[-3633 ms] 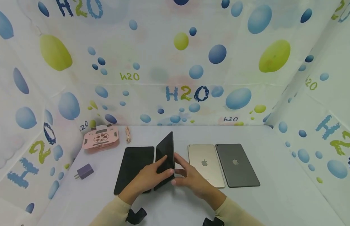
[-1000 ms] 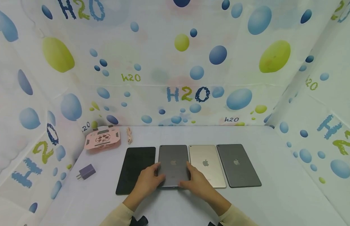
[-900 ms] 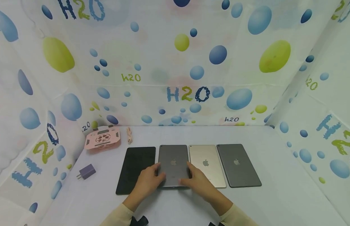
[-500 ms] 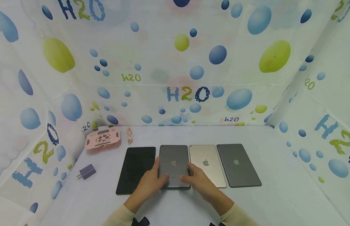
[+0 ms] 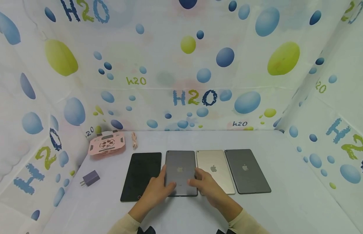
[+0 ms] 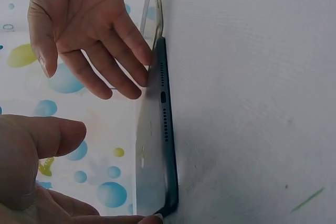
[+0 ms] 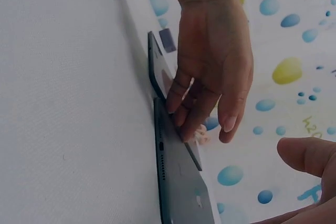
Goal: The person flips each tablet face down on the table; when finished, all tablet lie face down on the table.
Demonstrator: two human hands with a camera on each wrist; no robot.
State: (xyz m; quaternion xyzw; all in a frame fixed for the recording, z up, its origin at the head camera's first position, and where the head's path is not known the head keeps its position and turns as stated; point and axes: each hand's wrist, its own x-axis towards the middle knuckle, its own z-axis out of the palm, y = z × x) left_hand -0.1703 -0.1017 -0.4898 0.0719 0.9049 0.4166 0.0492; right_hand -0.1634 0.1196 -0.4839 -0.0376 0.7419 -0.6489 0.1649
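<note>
A grey tablet lies flat, back up, with a faint logo. My left hand is at its left edge and my right hand at its right edge. Both thumbs are off the tablet's back, as the left wrist view shows; left fingertips reach its near corner there. The right hand has its thumb spread in the right wrist view. A tablet with its black screen up lies to the left. To the right are a gold tablet and a dark grey tablet, both back up.
A pink box-like case with cutouts stands at the back left, near a bundled pink cable. A purple plug charger lies at the left. Patterned cloth walls enclose the white tabletop.
Earlier the grey tablet stood tilted between both hands; now it lies flat with its back up. Within the last second the thumbs have come off it and the hands have loosened.
</note>
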